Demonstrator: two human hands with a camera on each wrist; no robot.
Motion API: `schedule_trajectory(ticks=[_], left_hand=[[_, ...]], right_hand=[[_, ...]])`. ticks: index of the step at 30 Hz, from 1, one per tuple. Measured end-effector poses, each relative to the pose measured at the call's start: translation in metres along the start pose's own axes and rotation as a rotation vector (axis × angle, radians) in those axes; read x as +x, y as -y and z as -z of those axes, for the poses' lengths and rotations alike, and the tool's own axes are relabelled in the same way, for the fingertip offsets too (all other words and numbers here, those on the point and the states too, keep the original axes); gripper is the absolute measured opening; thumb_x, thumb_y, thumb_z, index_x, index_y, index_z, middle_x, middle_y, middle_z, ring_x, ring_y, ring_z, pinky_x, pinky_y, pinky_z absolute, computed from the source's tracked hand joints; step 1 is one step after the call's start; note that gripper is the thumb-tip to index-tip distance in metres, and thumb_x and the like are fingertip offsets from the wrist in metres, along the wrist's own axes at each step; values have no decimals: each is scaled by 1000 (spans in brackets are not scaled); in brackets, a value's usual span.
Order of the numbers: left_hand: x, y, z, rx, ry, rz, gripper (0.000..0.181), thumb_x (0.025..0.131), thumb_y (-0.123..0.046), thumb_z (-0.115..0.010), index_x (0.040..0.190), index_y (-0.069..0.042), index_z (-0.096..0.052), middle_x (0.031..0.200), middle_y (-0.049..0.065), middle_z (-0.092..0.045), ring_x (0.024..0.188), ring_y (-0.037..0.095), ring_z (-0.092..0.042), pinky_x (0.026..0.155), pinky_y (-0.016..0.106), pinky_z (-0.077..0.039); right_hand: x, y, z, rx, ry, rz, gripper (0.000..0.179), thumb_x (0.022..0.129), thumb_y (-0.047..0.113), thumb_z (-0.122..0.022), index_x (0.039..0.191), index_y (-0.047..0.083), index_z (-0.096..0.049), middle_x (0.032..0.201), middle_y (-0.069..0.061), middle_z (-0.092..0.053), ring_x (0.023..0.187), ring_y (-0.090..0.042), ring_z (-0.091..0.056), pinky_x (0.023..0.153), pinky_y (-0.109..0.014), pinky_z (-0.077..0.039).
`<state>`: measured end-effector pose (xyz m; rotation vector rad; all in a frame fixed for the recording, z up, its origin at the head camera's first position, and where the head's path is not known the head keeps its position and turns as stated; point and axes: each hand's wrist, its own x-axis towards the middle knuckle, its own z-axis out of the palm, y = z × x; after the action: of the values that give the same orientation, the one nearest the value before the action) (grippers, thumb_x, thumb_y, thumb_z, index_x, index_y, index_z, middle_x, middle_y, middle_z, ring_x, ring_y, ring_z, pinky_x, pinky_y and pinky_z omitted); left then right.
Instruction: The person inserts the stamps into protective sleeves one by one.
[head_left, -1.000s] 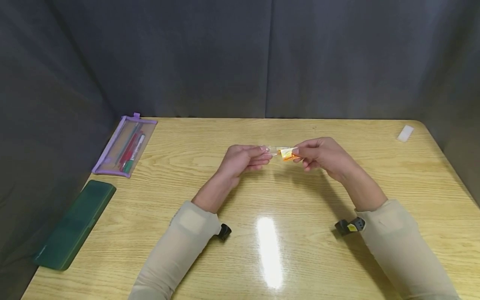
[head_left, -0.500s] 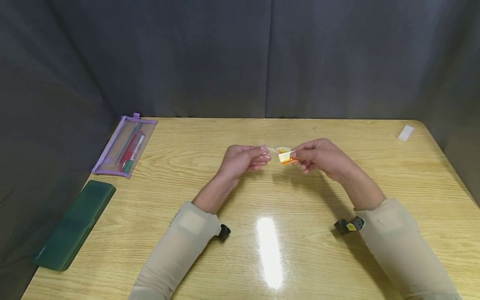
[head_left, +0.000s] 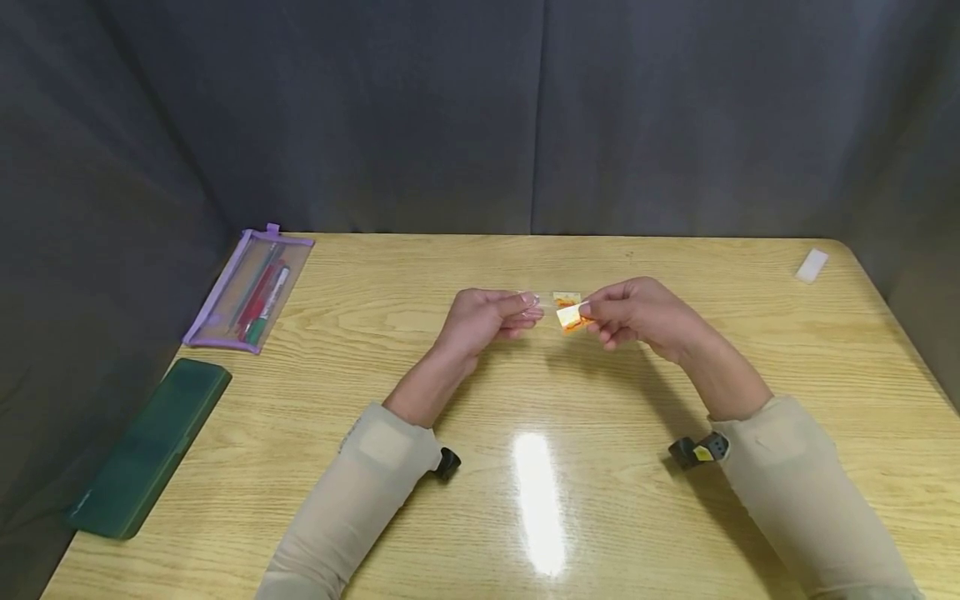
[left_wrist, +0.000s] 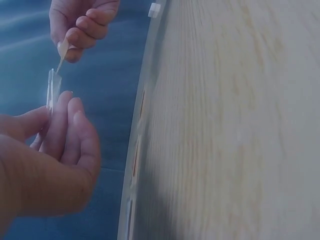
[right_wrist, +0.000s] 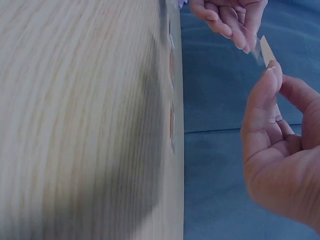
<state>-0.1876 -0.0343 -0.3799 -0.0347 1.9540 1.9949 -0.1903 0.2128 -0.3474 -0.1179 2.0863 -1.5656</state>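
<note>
In the head view my left hand (head_left: 487, 321), reaching in from the left, pinches a small clear plastic piece (left_wrist: 53, 90) between thumb and fingers. Opposite it, my right hand (head_left: 637, 312) pinches a small yellow and orange printed wrapper piece (head_left: 572, 317) between thumb and forefinger. A serrated edge shows on this wrapper piece in the right wrist view. Just behind it appears a second yellow and orange printed patch (head_left: 566, 298), which lies between the two hands. Both hands are held up above the table, with a narrow gap between their fingertips.
At the far left of the wooden table (head_left: 360, 517) lies a see-through pencil pouch (head_left: 251, 292) with purple edging and several pens inside. A long dark green case (head_left: 153, 450) lies nearer. A small white block (head_left: 812, 266) sits at the back right. Dark curtains (head_left: 420, 117) surround the table.
The printed wrapper piece in my right hand has tilted down and shifted slightly left, and the second printed patch now shows more fully behind it. My left hand has stayed almost still.
</note>
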Motion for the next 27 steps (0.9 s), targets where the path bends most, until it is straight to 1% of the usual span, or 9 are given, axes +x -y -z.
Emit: schedule_trajectory(ticks=[3,7,11,14,17,20,25,27], left_hand=[[0,0,1,-20,-5,6,27,98,-21,-70,117,-2,-74,103,10,-79,86,10,-77,93,42,-60],[0,-1,1,-17,11,8,28,98,-25,-69,118,-6,-75,106,8,-79,89,10,-77,95,44,-59],[0,0,1,-5,24,11,31,99,-30,-68,120,-8,-74,107,7,-79,90,11,-76,86,36,-61],[0,1,1,0,21,11,31,99,-30,-67,120,-7,-74,105,7,-79,87,9,-76,77,28,-60],[-1,0,0,14,18,5,30,100,-29,-67,118,-7,-75,105,8,-79,85,8,-76,72,25,-59],[-2,0,0,34,14,-3,27,99,-27,-67,115,-7,-76,104,8,-79,85,9,-76,74,27,-59],[-3,0,-1,85,7,-21,28,99,-30,-68,114,-9,-78,102,6,-80,88,14,-77,85,41,-61],[-3,1,-1,103,0,-30,30,98,-33,-68,113,-9,-78,101,6,-80,90,15,-77,87,45,-60]], right_hand=[[-1,1,0,-5,-12,10,31,101,14,-60,119,-12,-61,78,-1,-70,67,-8,-61,65,-23,-59],[-3,2,1,-5,-26,5,34,101,15,-61,121,-12,-60,79,-1,-70,68,-8,-61,65,-23,-59],[-4,3,1,8,-27,0,35,101,16,-62,122,-12,-59,78,1,-69,68,-7,-61,65,-22,-59],[-3,3,1,22,-26,5,36,102,16,-61,122,-13,-58,76,3,-69,67,-6,-61,64,-22,-59],[-1,2,0,36,-23,3,35,101,15,-61,122,-13,-58,74,4,-68,66,-6,-61,63,-21,-58],[1,1,-1,66,-7,-10,34,101,14,-61,122,-13,-58,74,4,-68,65,-5,-61,63,-20,-58],[3,-2,-1,113,14,-39,29,102,13,-59,118,-11,-59,73,4,-68,64,-5,-62,63,-20,-59],[3,-3,-1,116,19,-49,29,101,14,-59,117,-10,-59,72,4,-68,64,-5,-63,63,-20,-59]])
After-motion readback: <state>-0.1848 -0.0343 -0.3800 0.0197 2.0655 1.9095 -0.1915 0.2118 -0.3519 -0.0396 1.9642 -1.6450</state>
